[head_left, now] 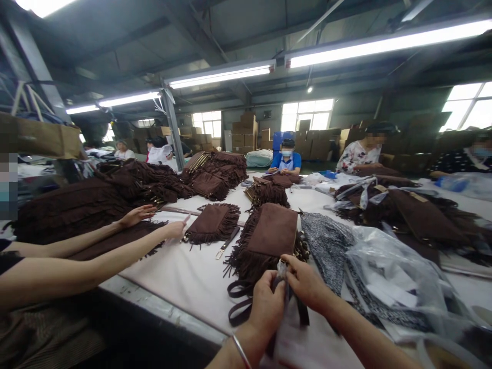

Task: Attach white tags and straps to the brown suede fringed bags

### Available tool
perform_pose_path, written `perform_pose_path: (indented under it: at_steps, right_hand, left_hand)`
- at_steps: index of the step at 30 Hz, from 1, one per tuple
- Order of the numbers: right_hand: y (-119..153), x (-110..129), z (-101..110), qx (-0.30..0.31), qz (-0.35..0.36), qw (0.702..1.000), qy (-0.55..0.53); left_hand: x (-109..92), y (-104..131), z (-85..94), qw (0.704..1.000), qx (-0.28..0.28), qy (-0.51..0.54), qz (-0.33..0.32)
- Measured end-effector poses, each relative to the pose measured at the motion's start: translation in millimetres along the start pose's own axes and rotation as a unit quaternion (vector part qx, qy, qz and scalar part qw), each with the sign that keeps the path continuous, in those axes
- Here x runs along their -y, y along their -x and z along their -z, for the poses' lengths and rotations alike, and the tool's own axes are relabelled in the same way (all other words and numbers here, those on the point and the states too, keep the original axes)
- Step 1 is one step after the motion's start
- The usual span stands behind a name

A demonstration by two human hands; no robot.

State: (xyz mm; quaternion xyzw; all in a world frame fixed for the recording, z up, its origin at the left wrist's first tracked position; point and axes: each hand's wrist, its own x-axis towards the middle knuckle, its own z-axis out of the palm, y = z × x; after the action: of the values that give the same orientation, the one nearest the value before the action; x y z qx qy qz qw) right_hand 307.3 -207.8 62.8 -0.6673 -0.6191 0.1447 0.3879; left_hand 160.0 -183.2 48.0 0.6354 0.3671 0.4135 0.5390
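Note:
My left hand (266, 300) is closed around a dark strap (303, 312), its thumb near a small piece of whitish, clear wrap (282, 269) at the strap's end. At that same end my right hand (307, 282) pinches with thumb and fingers; a small metal fitting seems to show there, partly hidden by the fingers. Loops of the strap hang left and right of my hands. Just beyond them lies a pile of brown fringed bags (273, 230). To its left, a short dark strap with a metal clip (228, 243) rests on the table.
A co-worker's arms (115, 256) reach in from the left toward another brown fringed bag (211, 223). Large stacks of brown bags (88, 200) stand at left. Grey speckled fabric (326, 251) and clear plastic bags (400, 277) lie at right. Several people sit around the table (184, 292).

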Motion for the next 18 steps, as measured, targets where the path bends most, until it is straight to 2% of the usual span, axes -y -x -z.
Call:
perform_pose_path:
  at_steps: [5,10,14,18]
  right_hand:
    - [2,8,2,0.007,0.028,0.999,-0.02]
    - [4,9,5,-0.03,0.017,0.999,0.002]
    - [1,10,11,-0.049,-0.018,0.999,0.001]
    - [-2,10,13,-0.077,-0.027,0.996,-0.022]
  left_hand:
    - [0,-4,-4.2,0.997,0.007,0.055,0.058]
    - [1,-9,-7.0,0.992,0.032,0.077,0.1]
    - [4,-2,-4.6,0.975,0.098,0.116,0.162]
    - [5,5,4.3,0.971,0.131,0.11,0.168]
